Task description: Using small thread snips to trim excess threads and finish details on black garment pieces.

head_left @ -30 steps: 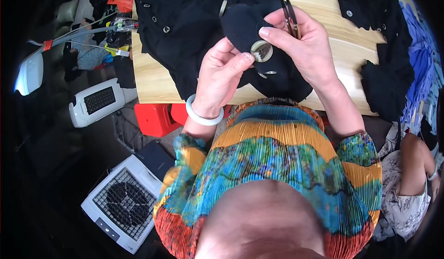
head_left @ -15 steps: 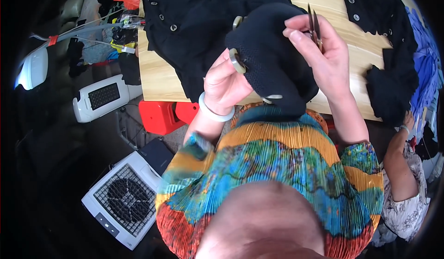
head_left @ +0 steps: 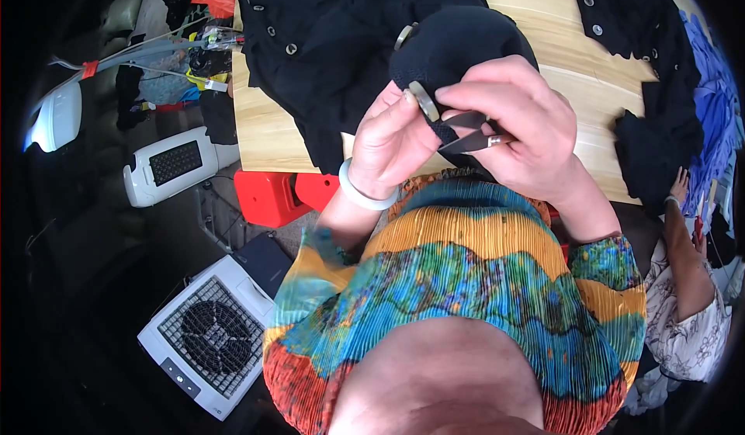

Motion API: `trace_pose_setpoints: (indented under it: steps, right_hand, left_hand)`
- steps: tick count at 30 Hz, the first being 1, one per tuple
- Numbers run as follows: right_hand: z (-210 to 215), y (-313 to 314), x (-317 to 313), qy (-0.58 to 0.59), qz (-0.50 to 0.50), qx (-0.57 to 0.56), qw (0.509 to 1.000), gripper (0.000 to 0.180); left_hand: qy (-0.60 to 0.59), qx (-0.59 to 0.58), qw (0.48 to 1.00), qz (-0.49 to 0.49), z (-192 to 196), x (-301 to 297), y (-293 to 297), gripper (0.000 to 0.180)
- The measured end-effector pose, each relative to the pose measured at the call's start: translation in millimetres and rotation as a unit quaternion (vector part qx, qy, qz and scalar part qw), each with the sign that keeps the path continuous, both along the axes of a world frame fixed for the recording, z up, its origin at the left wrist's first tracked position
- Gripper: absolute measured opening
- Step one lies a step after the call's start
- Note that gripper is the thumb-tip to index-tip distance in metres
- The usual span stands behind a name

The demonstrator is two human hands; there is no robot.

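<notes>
A black knit garment (head_left: 466, 35) is raised in front of me, its edge bearing large pale buttons. My left hand (head_left: 388, 148), with a white bangle on the wrist, grips that edge, thumb against one button (head_left: 424, 101). A second button (head_left: 404, 36) shows farther up the edge. In my right hand (head_left: 528, 121) are dark thread snips (head_left: 469, 142), blades pointing left beneath the button. The fingertips of this hand come right up to the button's right side. Whether a thread lies between them is too small to tell.
Another black garment (head_left: 341, 62) with several buttons or eyelets covers the left of the wooden table (head_left: 586, 117). More black pieces (head_left: 656, 155) and blue fabric (head_left: 710, 132) lie at the right, by a co-worker's hand (head_left: 680, 187). Red stools (head_left: 268, 198) and a white fan unit (head_left: 213, 334) stand lower left.
My right hand has moved down and left to the button, and the snips have swung from pointing up to pointing left. My left hand has shifted slightly right with the garment.
</notes>
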State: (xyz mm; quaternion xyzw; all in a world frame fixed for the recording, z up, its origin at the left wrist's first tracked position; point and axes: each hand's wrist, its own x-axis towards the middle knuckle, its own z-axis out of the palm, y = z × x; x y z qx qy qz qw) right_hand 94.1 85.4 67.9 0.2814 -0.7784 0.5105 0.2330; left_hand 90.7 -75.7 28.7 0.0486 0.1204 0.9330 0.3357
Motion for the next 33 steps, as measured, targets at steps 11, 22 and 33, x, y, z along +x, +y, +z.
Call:
trace_pose_setpoints:
  steps: [11,22,33]
  right_hand:
    - [8,-1,35,-0.224,0.029,-0.115,0.967,0.034]
    - [-8,-3,33,-0.176,0.012,-0.096,0.98,0.034]
    - [-9,-4,28,-0.103,-0.023,-0.078,0.991,0.033]
  left_hand:
    - [-0.02,-0.052,0.997,0.06,2,6,0,0.053]
    - [-0.025,0.018,0.999,0.034,2,13,9,0.056]
    - [-0.047,0.059,0.997,0.007,2,15,12,0.051]
